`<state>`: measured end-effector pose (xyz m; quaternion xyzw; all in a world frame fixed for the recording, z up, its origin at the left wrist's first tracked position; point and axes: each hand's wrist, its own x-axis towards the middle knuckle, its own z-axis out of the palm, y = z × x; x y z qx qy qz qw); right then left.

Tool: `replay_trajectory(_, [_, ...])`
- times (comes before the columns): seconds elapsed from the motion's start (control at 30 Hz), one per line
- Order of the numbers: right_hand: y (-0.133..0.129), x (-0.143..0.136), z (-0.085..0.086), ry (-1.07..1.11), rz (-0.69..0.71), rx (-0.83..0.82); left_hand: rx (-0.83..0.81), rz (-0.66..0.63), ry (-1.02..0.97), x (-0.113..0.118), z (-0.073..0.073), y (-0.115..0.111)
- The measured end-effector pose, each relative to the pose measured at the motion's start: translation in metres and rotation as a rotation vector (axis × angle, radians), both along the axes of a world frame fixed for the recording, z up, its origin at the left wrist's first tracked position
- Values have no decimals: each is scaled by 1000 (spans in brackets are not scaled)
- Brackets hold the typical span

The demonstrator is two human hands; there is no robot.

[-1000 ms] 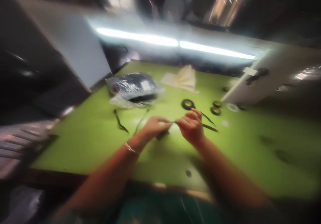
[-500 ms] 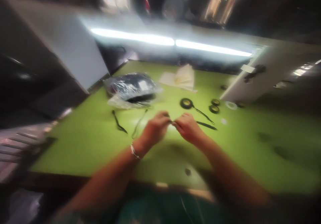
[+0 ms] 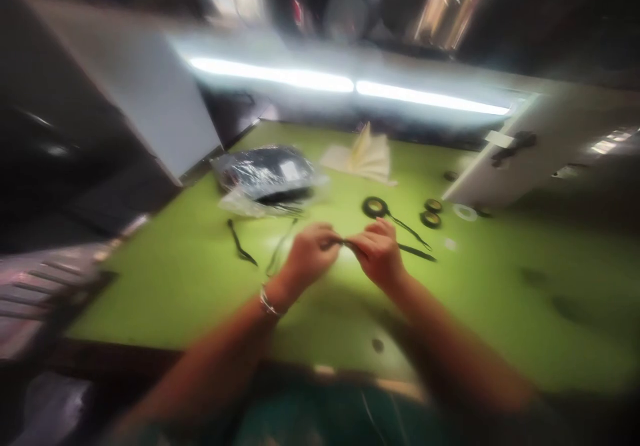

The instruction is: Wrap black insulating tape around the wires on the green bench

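Observation:
My left hand (image 3: 310,254), with a bracelet (image 3: 269,303) at its wrist, pinches one part of a thin dark strip (image 3: 344,241). My right hand (image 3: 381,251) pinches the same strip close beside it, so only a short bit shows between the fingertips. A flat black strap (image 3: 418,253) sticks out to the right behind my right hand; whether it joins the held strip is hidden. Left of my left hand is a thin looped cord (image 3: 273,257). Just beyond my right hand lies a black tape roll (image 3: 367,207) with a dark cord (image 3: 407,227) trailing from it.
On the green table (image 3: 175,286) lie a clear plastic bag (image 3: 270,169) of dark items, a black strap piece (image 3: 240,243) and folded pale paper (image 3: 373,159). Two small black rolls (image 3: 431,220) and a white ring (image 3: 465,213) are near the right panel (image 3: 505,173).
My right hand has turned a little, its fingers now raised higher over the strip. Both hands still pinch it. The whole view has shifted slightly.

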<state>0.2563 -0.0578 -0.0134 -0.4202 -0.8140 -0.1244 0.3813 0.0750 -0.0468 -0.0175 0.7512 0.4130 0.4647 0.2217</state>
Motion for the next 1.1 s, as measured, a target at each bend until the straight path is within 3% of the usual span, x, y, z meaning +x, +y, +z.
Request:
replay_trajectory(0.2, [1,1,0,-38,-49,26,368,156,271,2,7,-7])
replay_trajectory(0.3, [2,1,1,-63,-37,0,435,179,398,1,9,-7])
replay_trajectory(0.57, [-1,4,15,-185,-12,-106,117,50,290,1,7,-6])
replay_trajectory(0.7, [-7,1,24,-279,-42,-177,164,8,314,3,5,-7])
replay_trajectory(0.83, [-9,-3,22,-377,-52,-243,206,6,301,5,0,-8])
replay_trajectory(1.1, [-3,-2,16,-308,-15,-111,-7,-64,182,1,12,-5])
